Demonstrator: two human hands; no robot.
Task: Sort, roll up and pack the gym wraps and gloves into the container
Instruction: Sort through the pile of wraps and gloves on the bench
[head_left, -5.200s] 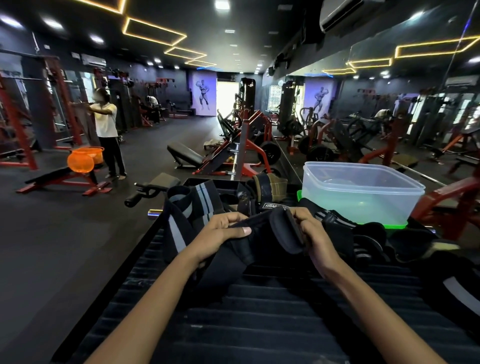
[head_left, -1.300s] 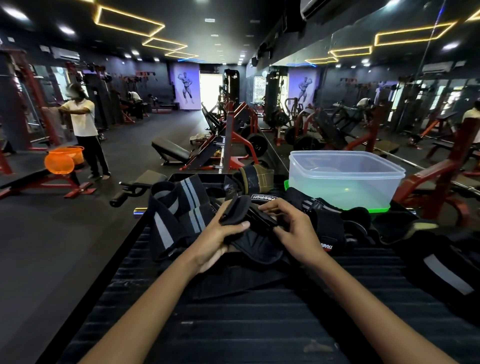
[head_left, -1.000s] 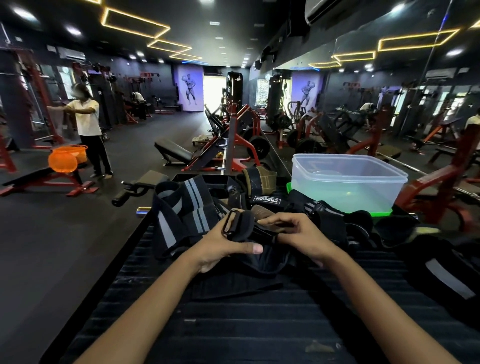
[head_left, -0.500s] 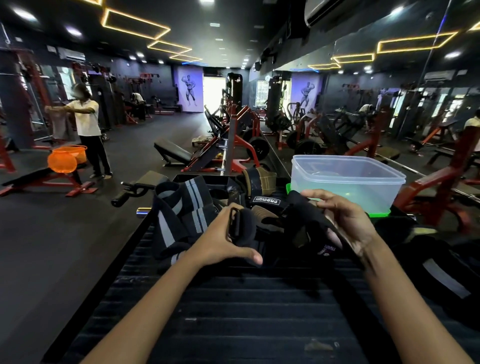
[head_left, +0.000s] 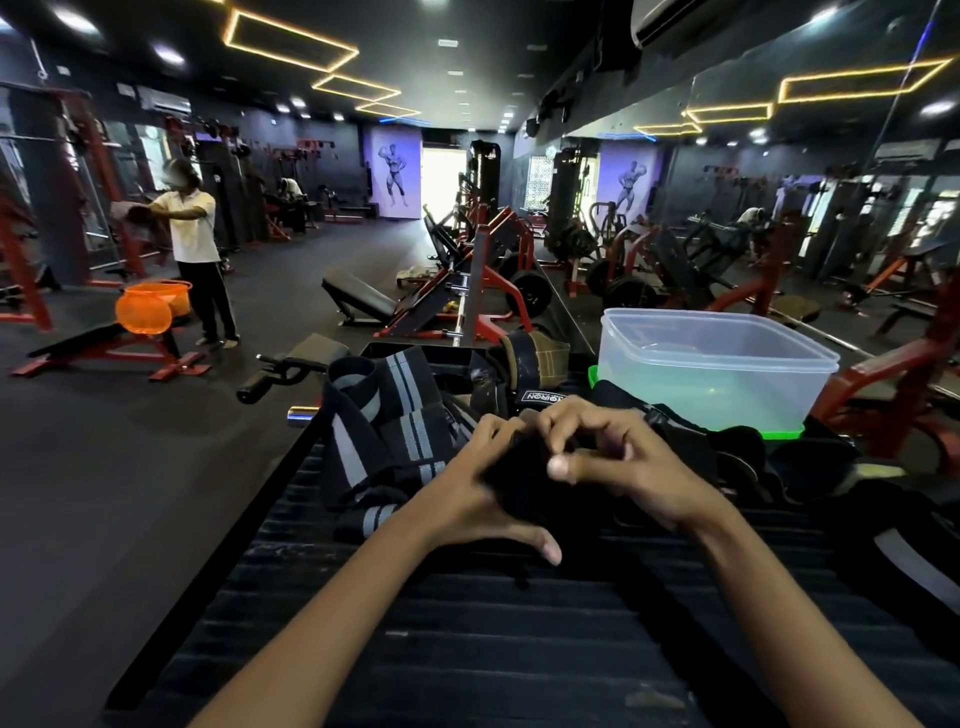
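So from the head cam I've got both hands together over the ribbed black table (head_left: 467, 649). Left hand (head_left: 467, 499) and right hand (head_left: 618, 457) are both curled round a bunched black wrap (head_left: 519, 483), thumbs on the near side. Just left of them lies a pile of black wraps with grey stripes (head_left: 384, 431). Far right sits the clear plastic container (head_left: 717, 374) on a green lid (head_left: 779, 432), with a brown-and-black glove (head_left: 530, 358) to its left.

A dark ribbed surface (head_left: 467, 649) is seen carrying the gear. Black wraps with grey stripes (head_left: 379, 441) are heaped at its left, a brown and black glove (head_left: 530, 358) at the far edge, and a clear container (head_left: 717, 369) at the far right.
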